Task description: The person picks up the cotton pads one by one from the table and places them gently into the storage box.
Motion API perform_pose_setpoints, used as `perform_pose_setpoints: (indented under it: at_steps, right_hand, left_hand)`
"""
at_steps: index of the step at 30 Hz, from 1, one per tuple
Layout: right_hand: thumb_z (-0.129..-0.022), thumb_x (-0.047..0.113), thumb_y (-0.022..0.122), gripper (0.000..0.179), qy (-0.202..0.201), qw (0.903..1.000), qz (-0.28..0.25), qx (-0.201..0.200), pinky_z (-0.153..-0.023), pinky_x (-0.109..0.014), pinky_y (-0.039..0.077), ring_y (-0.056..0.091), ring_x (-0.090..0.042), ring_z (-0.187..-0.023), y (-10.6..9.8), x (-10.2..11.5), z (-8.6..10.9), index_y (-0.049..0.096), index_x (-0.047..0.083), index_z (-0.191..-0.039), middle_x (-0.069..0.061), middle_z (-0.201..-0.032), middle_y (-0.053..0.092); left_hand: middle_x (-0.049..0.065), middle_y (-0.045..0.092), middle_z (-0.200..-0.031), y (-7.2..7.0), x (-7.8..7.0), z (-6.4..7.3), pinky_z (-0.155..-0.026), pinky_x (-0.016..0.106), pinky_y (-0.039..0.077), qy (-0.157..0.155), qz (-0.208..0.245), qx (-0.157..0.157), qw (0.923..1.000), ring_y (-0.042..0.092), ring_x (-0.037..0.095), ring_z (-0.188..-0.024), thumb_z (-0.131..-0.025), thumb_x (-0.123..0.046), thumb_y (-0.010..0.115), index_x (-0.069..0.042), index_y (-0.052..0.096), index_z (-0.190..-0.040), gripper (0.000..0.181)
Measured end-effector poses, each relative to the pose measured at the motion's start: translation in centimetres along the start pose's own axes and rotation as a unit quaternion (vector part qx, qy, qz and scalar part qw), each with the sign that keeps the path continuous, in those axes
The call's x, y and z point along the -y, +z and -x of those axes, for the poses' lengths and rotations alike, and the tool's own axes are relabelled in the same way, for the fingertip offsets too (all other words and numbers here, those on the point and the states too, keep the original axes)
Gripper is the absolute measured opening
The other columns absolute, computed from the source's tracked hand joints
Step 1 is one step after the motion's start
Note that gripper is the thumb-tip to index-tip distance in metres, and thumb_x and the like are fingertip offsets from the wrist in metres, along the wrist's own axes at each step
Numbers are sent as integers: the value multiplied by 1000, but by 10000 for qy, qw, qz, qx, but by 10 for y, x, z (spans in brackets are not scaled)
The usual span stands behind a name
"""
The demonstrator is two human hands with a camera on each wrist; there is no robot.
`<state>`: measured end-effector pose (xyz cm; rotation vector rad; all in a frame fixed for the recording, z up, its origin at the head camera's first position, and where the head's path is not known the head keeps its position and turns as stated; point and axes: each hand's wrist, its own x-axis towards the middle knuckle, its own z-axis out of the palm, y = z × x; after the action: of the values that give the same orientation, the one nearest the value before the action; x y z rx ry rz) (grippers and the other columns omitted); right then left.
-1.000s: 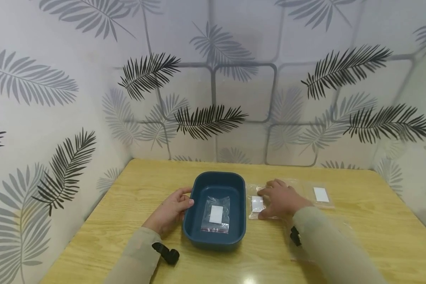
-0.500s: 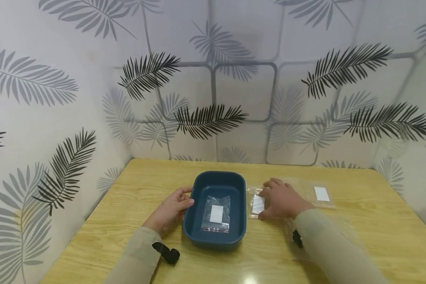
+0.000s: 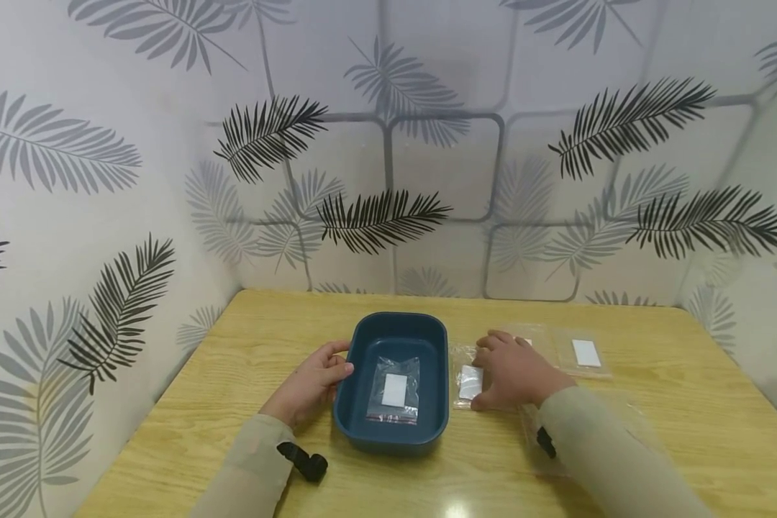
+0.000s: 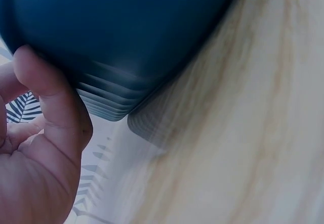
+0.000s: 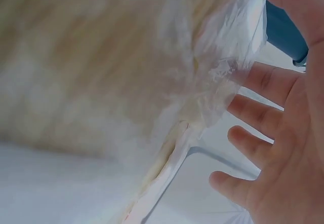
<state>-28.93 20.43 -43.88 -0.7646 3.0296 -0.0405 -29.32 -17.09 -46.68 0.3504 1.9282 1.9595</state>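
My left hand (image 3: 311, 381) holds the left rim of a dark blue rectangular plastic tub (image 3: 391, 447), thumb up at the edge. Inside the tub lies a small clear zip bag (image 3: 375, 410) with a white label and a red strip along its near edge. To the tub's right, my right hand (image 3: 516, 370) pinches another clear bag (image 3: 462, 397) with a white patch. The right wrist view shows the crinkled plastic bag (image 5: 223, 72) between thumb and index finger, the other fingers spread apart.
More clear bags lie behind and right of my right hand, one with a white label (image 3: 585, 353). Part of another transparent bag (image 3: 628, 414) shows by the right sleeve. The wooden table (image 3: 201, 424) meets a leaf-patterned wall (image 3: 440, 259) at the back.
My right hand has shifted slightly toward me, and the pinched bag has moved with it. A white patch behind the hand now shows. The left hand and tub have stayed put.
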Motion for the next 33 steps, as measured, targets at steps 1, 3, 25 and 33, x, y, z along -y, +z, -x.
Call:
perform_pose_setpoints:
  at_steps: [1,3,25,33]
  right_hand:
    - [-70,62,81,70,-10,10000,36,-6,-106,-69,32,35,-42,-141,0,1,1,74,12,-118,-13,-141,56]
    - [-70,62,81,70,-71,9999,101,-32,-106,-68,33,36,-42,-140,0,3,3,74,11,-118,-13,-140,56]
    - [-74,68,76,80,-324,9988,351,-87,-107,-62,36,40,-40,-138,-2,17,16,71,5,-122,-12,-137,58]
    - [-71,63,80,79,-295,9990,204,-263,-108,-62,35,39,-40,-139,-3,15,16,70,3,-122,-12,-135,58]
  left_hand:
    - [10,53,-99,0,0,0,-62,27,52,-6,15,6,10000,59,18,-77,-106,-11,53,-3,31,-154,53]
    - [10,53,-100,0,0,0,-62,28,53,-8,40,1,10000,60,18,-78,-106,-11,53,-4,31,-154,53]
    - [9,53,-99,-1,0,0,-62,28,50,45,-8,52,10000,57,18,-77,-107,-12,52,-4,30,-154,54]
    - [11,54,-101,-2,1,0,-62,28,51,34,-45,46,10000,59,18,-78,-107,-12,52,-4,30,-154,53]
